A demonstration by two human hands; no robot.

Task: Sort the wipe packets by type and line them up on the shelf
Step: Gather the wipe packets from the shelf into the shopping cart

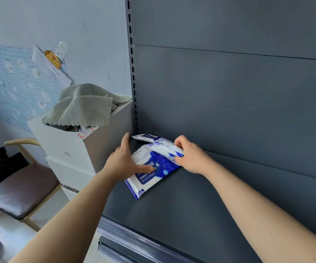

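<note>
Partly in right hand (191,157), small wipe packets (163,147)

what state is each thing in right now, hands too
large blue-and-white alcohol wipes packet, flat on dark grey metal shelf
small white-and-blue wipe packets, piled on its far end
left hand, open, thumb on the large packet
right hand, pinching the small packets
grey striped cloth, draped over white box

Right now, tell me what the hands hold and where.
Right hand pinches the small packets at their right end; left hand just rests on the large packet.
</note>
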